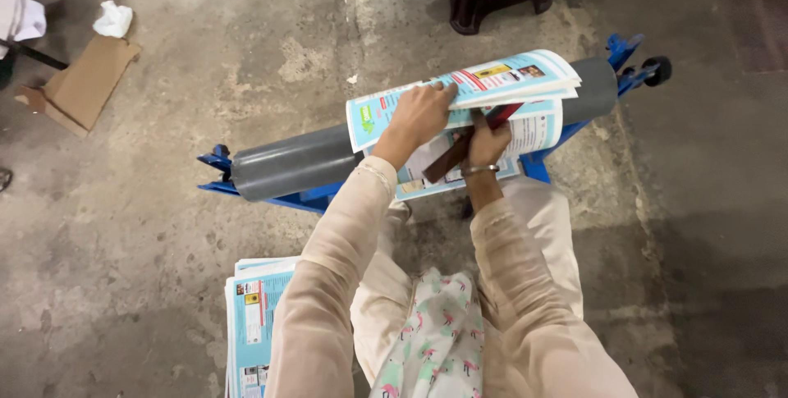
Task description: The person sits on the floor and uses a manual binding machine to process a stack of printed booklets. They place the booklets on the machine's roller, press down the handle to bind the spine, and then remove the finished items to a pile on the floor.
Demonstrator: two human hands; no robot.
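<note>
Nearby: paper stack (254,324) on floor; left hand (419,115) fingers flat on sheets (492,86), right hand (486,144) gripping wooden stick (447,164).

printed sheets (460,98) lie draped over the pipe (295,162) on its stand (538,164); a paper stack (254,324) sits on the floor (164,226) left.

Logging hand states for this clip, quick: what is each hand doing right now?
Left hand: flat on the printed sheets over the grey roller.
Right hand: closed on a dark wooden stick.
</note>
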